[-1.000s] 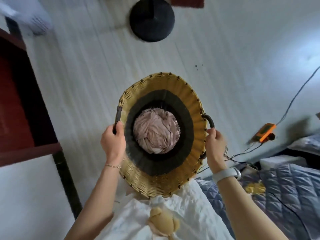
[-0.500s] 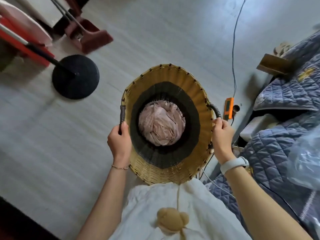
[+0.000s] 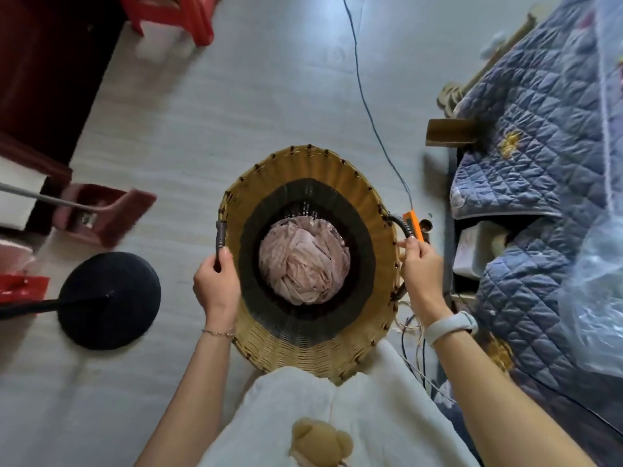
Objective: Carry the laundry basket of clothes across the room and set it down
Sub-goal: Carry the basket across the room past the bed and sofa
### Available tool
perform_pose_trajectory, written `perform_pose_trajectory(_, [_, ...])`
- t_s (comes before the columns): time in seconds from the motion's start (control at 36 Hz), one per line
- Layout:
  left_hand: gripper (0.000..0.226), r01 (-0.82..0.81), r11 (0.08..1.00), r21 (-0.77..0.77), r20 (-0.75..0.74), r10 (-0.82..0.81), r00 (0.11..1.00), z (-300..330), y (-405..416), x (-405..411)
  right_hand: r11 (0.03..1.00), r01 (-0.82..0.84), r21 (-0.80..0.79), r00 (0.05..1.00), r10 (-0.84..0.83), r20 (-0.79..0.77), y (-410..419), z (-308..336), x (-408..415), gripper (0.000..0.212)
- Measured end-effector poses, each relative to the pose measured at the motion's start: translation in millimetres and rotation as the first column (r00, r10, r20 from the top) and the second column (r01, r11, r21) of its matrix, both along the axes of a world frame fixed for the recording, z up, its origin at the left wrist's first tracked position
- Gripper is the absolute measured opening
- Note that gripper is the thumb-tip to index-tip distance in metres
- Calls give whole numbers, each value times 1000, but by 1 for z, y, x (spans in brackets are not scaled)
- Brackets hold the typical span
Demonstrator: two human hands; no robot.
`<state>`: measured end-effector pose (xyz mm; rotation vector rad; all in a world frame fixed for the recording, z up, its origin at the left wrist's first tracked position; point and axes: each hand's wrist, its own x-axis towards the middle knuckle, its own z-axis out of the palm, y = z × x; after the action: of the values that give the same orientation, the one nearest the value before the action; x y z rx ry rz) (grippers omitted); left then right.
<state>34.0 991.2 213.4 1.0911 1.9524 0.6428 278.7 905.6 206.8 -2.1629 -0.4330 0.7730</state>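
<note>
Both hands gripping the wicker laundry basket (image 3: 305,170): left hand (image 3: 215,284) and right hand (image 3: 421,267) each closed round a handle, pink clothes (image 3: 303,264) bundled inside

red stool (image 3: 175,15): cut by top edge | basket (image 3: 313,352) base: hidden | dustpan (image 3: 104,214): blurred

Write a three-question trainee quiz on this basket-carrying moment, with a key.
1. True or false: the left hand and the right hand each hold a handle of the woven basket.
2. What lies in the basket? A pink cloth bundle, B shoes, C books.
3. Fill in: the black round base lies on the person's ____ side.

Key: 1 true; 2 A; 3 left.
</note>
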Motion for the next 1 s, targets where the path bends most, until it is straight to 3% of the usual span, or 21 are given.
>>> perform_pose_trajectory(0.36, [33, 155, 988, 16, -53, -154, 987, -2, 172, 115, 979, 201, 27, 973, -197, -119, 127, -23, 93, 34])
perform_pose_trajectory(0.56, [34, 187, 981, 47, -111, -181, 977, 11, 294, 216, 976, 213, 43, 967, -204, -153, 235, -17, 182, 31])
perform_pose_trajectory(0.75, [36, 264, 955, 137, -66, -257, 964, 29, 398, 296, 969, 240, 66, 968, -233, -95, 333, -1, 279, 28])
perform_pose_trajectory(1.0, [37, 205, 977, 53, 35, -207, 978, 12, 501, 365, 974, 213, 81, 975, -207, -83, 448, -2, 354, 28])
